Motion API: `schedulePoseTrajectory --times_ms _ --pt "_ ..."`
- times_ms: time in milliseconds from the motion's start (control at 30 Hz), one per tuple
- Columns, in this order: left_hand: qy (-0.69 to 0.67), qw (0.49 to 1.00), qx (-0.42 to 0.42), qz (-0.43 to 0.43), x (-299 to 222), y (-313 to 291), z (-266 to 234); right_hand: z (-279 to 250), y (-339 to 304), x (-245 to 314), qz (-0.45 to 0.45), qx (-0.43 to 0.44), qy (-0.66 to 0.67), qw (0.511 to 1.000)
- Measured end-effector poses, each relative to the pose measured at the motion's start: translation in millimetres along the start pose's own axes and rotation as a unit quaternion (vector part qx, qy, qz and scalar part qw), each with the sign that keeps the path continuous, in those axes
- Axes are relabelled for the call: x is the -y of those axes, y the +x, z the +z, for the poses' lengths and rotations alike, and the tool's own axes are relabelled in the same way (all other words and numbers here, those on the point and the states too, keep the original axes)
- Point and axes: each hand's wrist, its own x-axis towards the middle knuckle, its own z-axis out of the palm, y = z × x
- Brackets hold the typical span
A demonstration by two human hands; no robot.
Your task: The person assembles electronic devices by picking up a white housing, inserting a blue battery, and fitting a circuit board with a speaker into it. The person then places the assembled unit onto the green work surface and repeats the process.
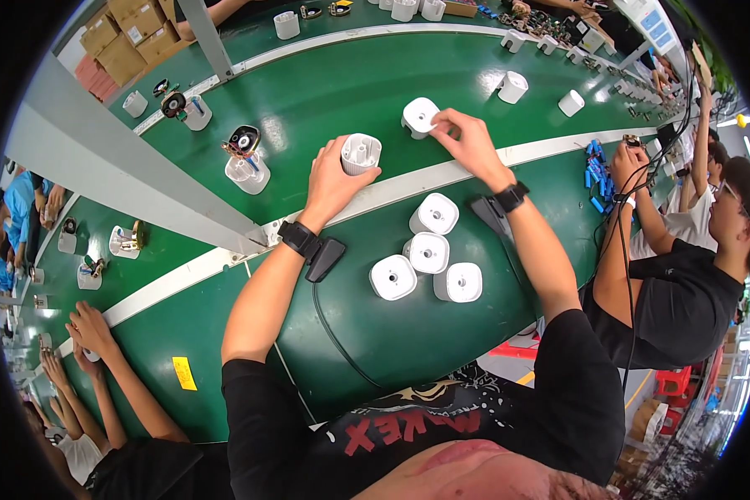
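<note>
My left hand (330,185) is wrapped round a white plastic housing (361,152), whose open top shows posts inside. Farther right, the fingers of my right hand (473,148) close on the edge of another white housing (419,115), which has a small hole in its flat face. Both hands are over the green belt, just past its pale rail. Closer to me, several similar white housings (392,277) stand in a cluster on the green tabletop (333,333), hole side up.
A grey metal post (158,167) rises at the left. On the belt beyond it is a housing with parts fitted (248,171). Blue cylindrical cells (593,177) lie to the right, near a co-worker's hands (629,162). A yellow note (184,373) lies left; a black cable (337,337) trails from my left wrist.
</note>
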Motion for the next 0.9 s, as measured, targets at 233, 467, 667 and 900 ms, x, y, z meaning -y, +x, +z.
schedulePoseTrajectory --times_ms 233,467,667,900 --pt "0.005 1.0 -0.007 0.007 -1.7 0.9 -2.4 -22.3 -33.0 48.8 0.014 0.156 0.085 0.984" --pt "0.0 1.0 -0.015 0.006 0.9 0.7 1.0 -16.0 -28.0 52.5 -0.037 0.29 0.153 0.944" --pt "0.001 1.0 -0.01 0.007 0.8 -0.1 -0.8 -6.8 -9.4 -13.3 0.091 0.107 0.173 0.975" --pt "-0.001 1.0 0.002 0.005 -3.5 0.8 1.5 18.8 -20.5 -50.4 0.132 -0.004 0.09 0.987"
